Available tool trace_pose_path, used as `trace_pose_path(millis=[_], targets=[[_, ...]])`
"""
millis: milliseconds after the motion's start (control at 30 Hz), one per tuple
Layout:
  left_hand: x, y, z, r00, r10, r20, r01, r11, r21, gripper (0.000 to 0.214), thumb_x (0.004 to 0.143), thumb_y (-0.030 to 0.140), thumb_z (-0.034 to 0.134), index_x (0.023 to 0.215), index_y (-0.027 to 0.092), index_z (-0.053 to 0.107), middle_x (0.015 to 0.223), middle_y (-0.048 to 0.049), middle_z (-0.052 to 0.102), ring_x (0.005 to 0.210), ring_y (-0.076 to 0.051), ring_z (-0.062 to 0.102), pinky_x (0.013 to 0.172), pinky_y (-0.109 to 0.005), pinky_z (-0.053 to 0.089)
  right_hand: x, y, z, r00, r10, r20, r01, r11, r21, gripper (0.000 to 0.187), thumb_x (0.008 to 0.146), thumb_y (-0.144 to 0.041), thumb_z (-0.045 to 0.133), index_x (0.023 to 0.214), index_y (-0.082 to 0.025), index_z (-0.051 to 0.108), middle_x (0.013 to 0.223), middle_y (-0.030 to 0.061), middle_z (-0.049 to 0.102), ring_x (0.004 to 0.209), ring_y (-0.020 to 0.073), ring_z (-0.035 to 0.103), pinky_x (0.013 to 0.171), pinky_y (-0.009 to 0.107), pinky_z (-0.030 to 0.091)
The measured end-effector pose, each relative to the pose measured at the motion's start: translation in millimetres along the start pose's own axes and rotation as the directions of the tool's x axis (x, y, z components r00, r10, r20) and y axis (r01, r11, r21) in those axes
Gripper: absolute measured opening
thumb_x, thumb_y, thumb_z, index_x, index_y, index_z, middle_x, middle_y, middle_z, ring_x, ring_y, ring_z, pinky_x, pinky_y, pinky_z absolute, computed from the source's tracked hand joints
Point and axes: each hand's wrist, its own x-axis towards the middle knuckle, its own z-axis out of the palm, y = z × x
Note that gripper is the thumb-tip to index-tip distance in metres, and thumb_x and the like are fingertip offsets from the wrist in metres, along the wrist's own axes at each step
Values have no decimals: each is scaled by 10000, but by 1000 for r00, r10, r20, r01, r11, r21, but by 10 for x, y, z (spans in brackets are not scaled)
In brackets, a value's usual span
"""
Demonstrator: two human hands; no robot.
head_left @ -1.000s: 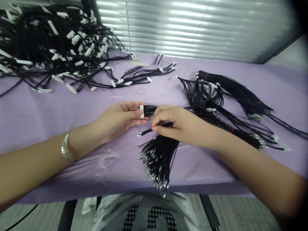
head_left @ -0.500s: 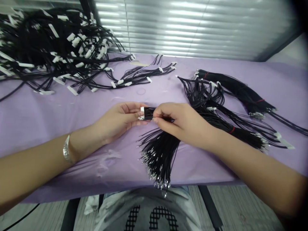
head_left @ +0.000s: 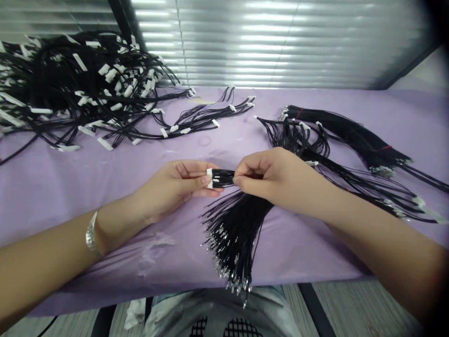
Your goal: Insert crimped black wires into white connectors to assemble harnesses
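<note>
My left hand [head_left: 175, 185] pinches a small white connector [head_left: 209, 178] between thumb and fingers at the middle of the purple table. Short black wires [head_left: 223, 178] run from the connector to my right hand [head_left: 273, 180], whose thumb and forefinger are pinched on them. Under my right hand lies a bundle of black wires with metal terminal ends [head_left: 231, 234], fanned out toward the table's near edge.
A big heap of black wire harnesses with white connectors [head_left: 77, 89] fills the far left. More black wire bundles [head_left: 351, 140], some tied with red bands, lie at the right. The purple table cover [head_left: 105, 187] ends near my lap. Window blinds [head_left: 280, 42] stand behind.
My right hand has let a single loose wire go into the connector's wires and now pinches them close to the connector. Both hands have shifted slightly right and nearer.
</note>
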Motion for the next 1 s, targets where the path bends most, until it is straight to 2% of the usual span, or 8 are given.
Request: trace_pose_path(millis=[233, 667, 867, 1000], targets=[[22, -20, -11, 999, -21, -27, 20, 1000, -14, 162, 771, 118, 693, 922, 155, 736, 909, -57, 729, 780, -145, 698, 767, -215, 566, 13, 30, 48, 999, -43, -14, 43, 998, -45, 129, 705, -114, 553, 591, -156, 596, 486, -57, 496, 450, 46, 396, 427, 199, 302], [8, -8, -6, 997, -43, -56, 45, 998, 33, 167, 747, 128, 715, 913, 151, 724, 900, -59, 726, 798, -162, 697, 812, -266, 557, 31, 47, 76, 1000, -15, -24, 14, 999, -40, 138, 724, -129, 554, 600, -155, 609, 484, -55, 489, 445, 47, 391, 428, 211, 282], [12, -3, -9, 998, -39, -53, 40, 999, 10, 168, 740, 127, 721, 906, 148, 730, 878, -59, 727, 774, -152, 696, 774, -230, 560, 19, 49, 71, 996, -86, -26, 86, 996, 9, 143, 745, -96, 542, 631, -148, 610, 513, -61, 461, 475, 38, 380, 442, 197, 277], [15, -9, 0, 998, -25, -55, 26, 1000, 9, 165, 739, 130, 723, 903, 145, 731, 870, -63, 727, 767, -150, 692, 768, -231, 560, 8, 43, 73, 994, -90, -54, 91, 996, 10, 146, 746, -97, 539, 643, -149, 628, 520, -58, 482, 479, 41, 393, 454, 203, 285]])
